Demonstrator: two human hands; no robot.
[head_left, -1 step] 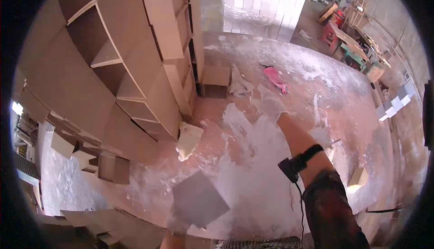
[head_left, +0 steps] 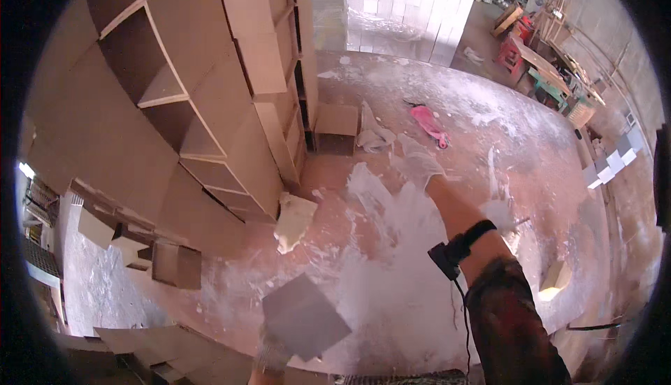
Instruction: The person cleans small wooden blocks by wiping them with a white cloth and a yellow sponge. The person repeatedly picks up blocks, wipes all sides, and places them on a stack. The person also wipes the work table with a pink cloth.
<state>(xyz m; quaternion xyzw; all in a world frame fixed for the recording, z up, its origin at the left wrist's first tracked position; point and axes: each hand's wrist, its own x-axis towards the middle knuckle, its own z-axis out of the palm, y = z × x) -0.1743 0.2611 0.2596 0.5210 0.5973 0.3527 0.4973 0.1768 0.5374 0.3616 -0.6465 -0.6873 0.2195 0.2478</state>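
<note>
My left hand [head_left: 272, 351], in a pale glove at the lower edge, grips a flat-faced grey box [head_left: 305, 315] tilted above the floor. The box hides most of its fingers. My right hand [head_left: 416, 160], also in a pale glove, reaches forward over the dusty floor, its fingers seemingly stretched out and blurred against the white powder. Nothing shows in it. Just left of it lies a crumpled whitish cloth [head_left: 376, 135]. A black strap with a small device [head_left: 451, 255] and a cable sits on my right forearm.
A tall stack of brown cartons [head_left: 210, 105] rises at the left. A small carton [head_left: 335, 127], a torn pale piece [head_left: 295, 222] and a pink object [head_left: 428, 125] lie on the floor [head_left: 391, 266]. Wrapped white stacks [head_left: 405, 14] stand behind; red stools [head_left: 512, 53] are far right.
The grey box in my left hand has shifted slightly left and down. My right arm has moved a touch left, and the view has shifted a little.
</note>
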